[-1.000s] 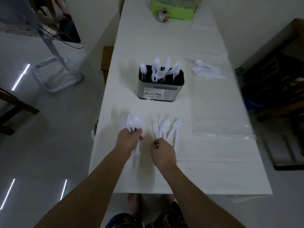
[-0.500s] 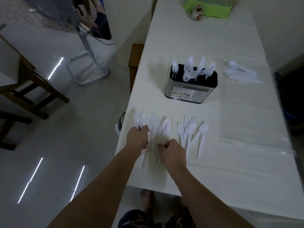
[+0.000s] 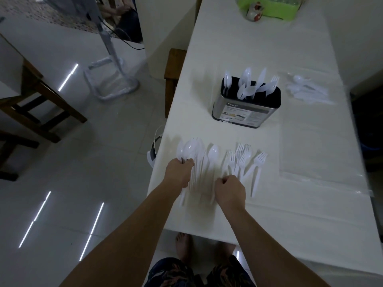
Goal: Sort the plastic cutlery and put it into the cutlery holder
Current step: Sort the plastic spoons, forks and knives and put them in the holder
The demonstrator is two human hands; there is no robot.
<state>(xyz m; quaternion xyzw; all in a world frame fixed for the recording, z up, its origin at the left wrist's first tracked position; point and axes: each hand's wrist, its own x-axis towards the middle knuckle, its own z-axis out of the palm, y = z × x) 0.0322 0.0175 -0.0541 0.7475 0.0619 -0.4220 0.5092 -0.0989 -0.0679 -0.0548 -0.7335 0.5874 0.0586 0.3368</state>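
A bundle of white plastic spoons (image 3: 189, 150) is held at the table's left edge, bowls pointing away. More spoons (image 3: 213, 152) are laid flat just beside it. White forks (image 3: 242, 159) are fanned out to the right, tines away. Beyond them, a metal cutlery holder (image 3: 246, 109) with a black inside is stood upright, with spoons, a knife and a fork stuck in it.
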